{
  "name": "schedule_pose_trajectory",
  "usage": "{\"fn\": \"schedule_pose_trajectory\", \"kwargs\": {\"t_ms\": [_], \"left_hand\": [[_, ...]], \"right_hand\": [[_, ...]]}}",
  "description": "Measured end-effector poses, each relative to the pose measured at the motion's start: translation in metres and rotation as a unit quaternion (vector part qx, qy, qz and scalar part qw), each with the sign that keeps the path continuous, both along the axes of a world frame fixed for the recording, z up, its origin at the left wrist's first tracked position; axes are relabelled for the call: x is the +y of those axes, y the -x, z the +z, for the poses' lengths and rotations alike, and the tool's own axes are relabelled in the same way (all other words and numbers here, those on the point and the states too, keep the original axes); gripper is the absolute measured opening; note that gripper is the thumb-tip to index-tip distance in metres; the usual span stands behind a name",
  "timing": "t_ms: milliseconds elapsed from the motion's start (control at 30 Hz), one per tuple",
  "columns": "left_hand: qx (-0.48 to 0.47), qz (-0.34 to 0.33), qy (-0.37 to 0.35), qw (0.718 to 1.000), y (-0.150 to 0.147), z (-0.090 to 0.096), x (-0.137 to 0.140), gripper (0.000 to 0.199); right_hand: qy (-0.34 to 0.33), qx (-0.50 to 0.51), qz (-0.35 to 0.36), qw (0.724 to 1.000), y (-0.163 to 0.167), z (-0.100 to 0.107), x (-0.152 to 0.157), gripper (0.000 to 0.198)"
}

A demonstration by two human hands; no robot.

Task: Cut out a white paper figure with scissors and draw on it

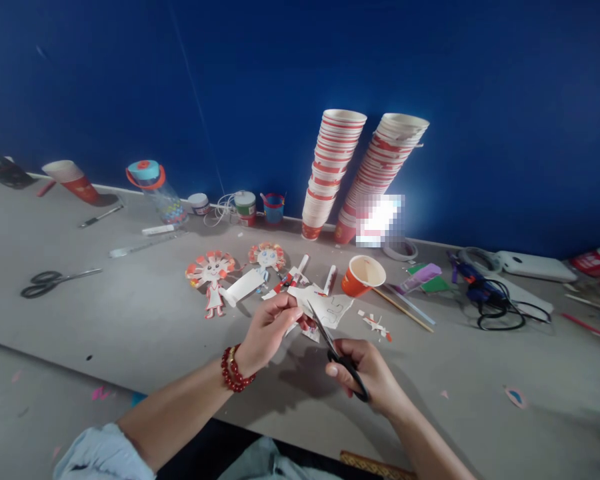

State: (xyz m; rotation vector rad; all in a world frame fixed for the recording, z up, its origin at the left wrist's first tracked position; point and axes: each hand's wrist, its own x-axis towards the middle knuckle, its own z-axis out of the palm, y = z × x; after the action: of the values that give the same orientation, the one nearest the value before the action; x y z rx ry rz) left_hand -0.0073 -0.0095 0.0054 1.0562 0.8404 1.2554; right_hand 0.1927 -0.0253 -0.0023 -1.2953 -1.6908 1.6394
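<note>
Looks like you're mid-cut: your left hand [270, 325] seems to pinch the paper [337, 305], just left of the one upright cup [353, 283], and your right hand [369, 370] wraps the scissors [325, 333]. The next snip probably needs fingertips clear. Also: one spare scissors [65, 277], two dolls [213, 269] [269, 258], two cup stacks [329, 177] [386, 152].

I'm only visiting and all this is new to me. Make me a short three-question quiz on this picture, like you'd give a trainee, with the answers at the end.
1. Which of the person's hands holds the working scissors?

2. True or false: a second pair of scissors lies to the left of the orange cup in the picture.

3. What is worn at the wrist of the left hand?
A) a watch
B) red beaded bracelets
C) a green ribbon

Key: 1. The right hand; 2. True; 3. B.
</note>
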Motion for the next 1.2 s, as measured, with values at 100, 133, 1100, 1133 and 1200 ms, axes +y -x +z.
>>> {"fn": "schedule_pose_trajectory", "kwargs": {"t_ms": [100,133,1100,1133,1200], "left_hand": [[0.008,0.003,-0.003,1.0,0.0006,0.0009,0.0,0.018],[0.009,0.003,-0.006,1.0,0.0009,0.0013,0.0,0.017],[0.033,-0.008,-0.003,0.999,0.0048,0.0047,0.0009,0.019],[0.031,-0.008,-0.004,0.999,0.0047,0.005,0.0007,0.018],[0.029,-0.01,-0.004,1.0,0.0045,0.0059,0.0005,0.018]], "right_hand": [[-0.004,-0.001,-0.005,1.0,-0.0002,-0.0014,0.0,0.063],[-0.005,0.0,-0.005,1.0,-0.0004,-0.0023,0.0,0.063],[-0.038,-0.014,0.007,0.999,-0.0029,-0.0045,0.0015,0.062],[-0.039,-0.016,0.007,0.999,-0.003,-0.0046,0.0015,0.062],[-0.043,-0.019,0.008,0.999,-0.003,-0.0047,0.0015,0.062]]}}
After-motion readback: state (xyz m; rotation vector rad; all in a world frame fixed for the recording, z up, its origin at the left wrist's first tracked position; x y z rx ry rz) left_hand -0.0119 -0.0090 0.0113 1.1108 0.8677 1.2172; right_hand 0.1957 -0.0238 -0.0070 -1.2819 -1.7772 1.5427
